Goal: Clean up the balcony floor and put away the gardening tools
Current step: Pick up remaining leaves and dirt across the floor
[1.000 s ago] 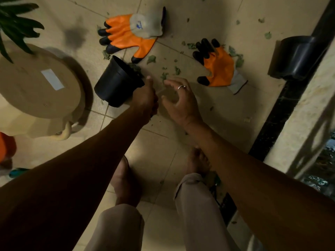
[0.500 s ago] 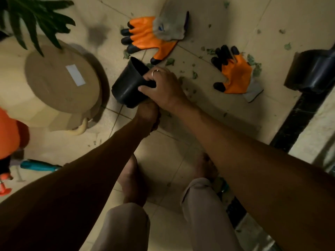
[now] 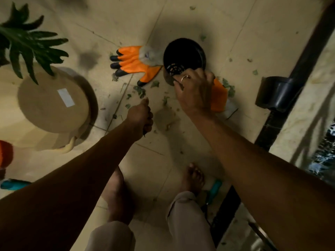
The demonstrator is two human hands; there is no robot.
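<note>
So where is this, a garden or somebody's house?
Probably a home balcony or patio used for potting plants: a tiled floor littered with leaf scraps, an orange gardening glove, and a black plastic pot.

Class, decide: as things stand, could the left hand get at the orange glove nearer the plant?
Probably yes: only leaf-strewn floor lies between the left hand and that orange glove, though the hand's curled fingers may hold something.

Glove, pot ahead; prob. room nearer
</note>
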